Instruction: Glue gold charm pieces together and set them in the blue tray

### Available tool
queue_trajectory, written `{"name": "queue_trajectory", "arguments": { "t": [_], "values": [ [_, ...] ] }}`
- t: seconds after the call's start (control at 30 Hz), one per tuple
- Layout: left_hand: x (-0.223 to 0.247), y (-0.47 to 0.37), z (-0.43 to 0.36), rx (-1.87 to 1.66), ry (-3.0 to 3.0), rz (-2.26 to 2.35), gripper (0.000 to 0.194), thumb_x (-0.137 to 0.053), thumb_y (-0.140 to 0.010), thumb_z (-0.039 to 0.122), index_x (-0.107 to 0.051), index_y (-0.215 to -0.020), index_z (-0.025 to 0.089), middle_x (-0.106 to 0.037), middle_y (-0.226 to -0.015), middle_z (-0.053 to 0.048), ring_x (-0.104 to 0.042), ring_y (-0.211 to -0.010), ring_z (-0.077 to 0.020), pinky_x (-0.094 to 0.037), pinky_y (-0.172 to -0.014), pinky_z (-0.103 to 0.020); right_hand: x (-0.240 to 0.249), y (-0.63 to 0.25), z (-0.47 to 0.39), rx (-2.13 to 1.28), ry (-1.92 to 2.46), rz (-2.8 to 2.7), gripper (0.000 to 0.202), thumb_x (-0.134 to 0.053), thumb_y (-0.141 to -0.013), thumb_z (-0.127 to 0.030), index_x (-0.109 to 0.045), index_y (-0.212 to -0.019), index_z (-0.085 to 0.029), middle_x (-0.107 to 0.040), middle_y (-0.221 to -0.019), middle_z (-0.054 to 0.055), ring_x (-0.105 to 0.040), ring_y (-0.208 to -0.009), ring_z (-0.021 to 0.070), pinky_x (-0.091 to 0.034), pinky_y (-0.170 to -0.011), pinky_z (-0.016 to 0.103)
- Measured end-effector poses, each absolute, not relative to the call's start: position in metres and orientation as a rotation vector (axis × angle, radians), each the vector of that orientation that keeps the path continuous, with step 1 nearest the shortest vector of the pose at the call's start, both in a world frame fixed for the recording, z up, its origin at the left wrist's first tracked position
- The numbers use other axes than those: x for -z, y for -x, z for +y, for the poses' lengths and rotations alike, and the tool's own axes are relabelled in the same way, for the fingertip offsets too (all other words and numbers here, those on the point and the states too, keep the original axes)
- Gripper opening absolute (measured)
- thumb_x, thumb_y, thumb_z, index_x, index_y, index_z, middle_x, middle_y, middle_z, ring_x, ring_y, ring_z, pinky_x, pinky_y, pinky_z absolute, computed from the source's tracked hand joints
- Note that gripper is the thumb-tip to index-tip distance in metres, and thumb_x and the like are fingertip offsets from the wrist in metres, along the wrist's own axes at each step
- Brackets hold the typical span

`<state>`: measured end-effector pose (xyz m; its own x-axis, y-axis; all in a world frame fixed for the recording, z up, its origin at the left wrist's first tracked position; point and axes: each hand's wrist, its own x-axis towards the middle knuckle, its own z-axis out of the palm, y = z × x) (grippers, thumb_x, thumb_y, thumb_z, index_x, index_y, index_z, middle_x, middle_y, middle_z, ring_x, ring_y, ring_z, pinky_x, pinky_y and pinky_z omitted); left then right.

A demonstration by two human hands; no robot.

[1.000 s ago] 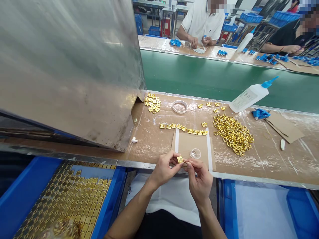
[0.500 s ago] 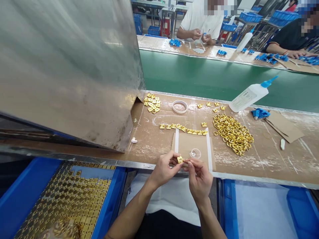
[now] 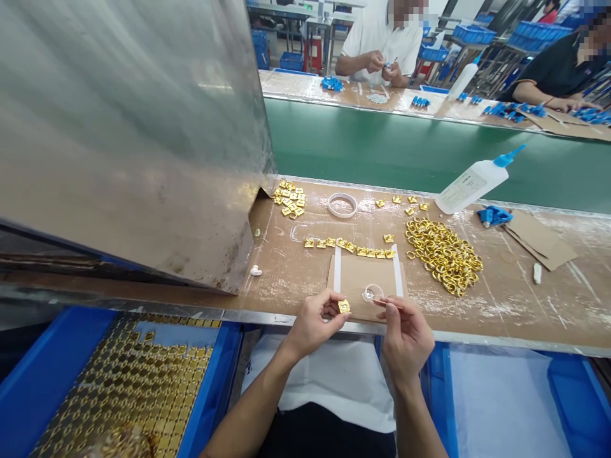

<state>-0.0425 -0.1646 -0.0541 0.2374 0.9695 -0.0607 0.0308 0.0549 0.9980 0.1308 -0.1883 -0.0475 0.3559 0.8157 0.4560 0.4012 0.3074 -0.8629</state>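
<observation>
My left hand (image 3: 310, 326) pinches a small square gold-coloured metal piece (image 3: 344, 306) above the front edge of the bench. My right hand (image 3: 407, 334) is closed on a thin stick (image 3: 380, 302), whose tip points left at a small clear dish (image 3: 375, 287). Whether the tip touches what is in the dish I cannot tell. Under the dish lies a cardboard sheet (image 3: 363, 272) with white tape strips at its sides. Along its far edge runs a row of similar gold pieces (image 3: 361, 251).
A heap of gold rings (image 3: 443, 257) lies to the right, before a tilted white bottle (image 3: 470, 184). At the far left of the bench are more gold pieces (image 3: 290, 196), beside a metal housing (image 3: 143, 127). Blue trays (image 3: 224, 362) flank my lap. Co-workers sit beyond the green belt (image 3: 382, 137).
My right hand has moved right, away from the gold piece, bringing the stick's tip to the clear dish. The left hand stays nearly where it was, still pinching the piece.
</observation>
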Motion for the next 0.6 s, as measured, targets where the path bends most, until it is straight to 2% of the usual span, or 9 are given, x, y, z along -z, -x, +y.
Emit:
{"name": "queue_trajectory", "arguments": {
  "t": [0.23, 0.6],
  "values": [
    [0.053, 0.043, -0.164, -0.983, -1.324, 1.055, 0.021, -0.07, -0.08, 0.028, -0.066, -0.096, 0.015, -0.074, -0.08, -0.006, -0.069, -0.069, -0.0149, -0.056, -0.065, -0.024, 0.057, -0.144, -0.17, -0.068, 1.363, -1.424, 0.01, -0.066, -0.094, -0.019, -0.074, -0.088, -0.021, -0.069, -0.087, 0.005, -0.068, -0.079, 0.0183, -0.058, -0.065, 0.029],
    [0.051, 0.042, -0.164, -0.981, -1.364, 1.053, 0.018, -0.068, -0.08, 0.026, -0.064, -0.094, 0.015, -0.073, -0.079, -0.006, -0.069, -0.068, -0.0144, -0.057, -0.065, -0.024, 0.053, -0.142, -0.17, -0.272, 1.438, -1.421, 0.017, -0.064, -0.096, -0.029, -0.075, -0.085, -0.022, -0.07, -0.086, 0.005, -0.067, -0.075, 0.0192, -0.057, -0.063, 0.031]
  ]
}}
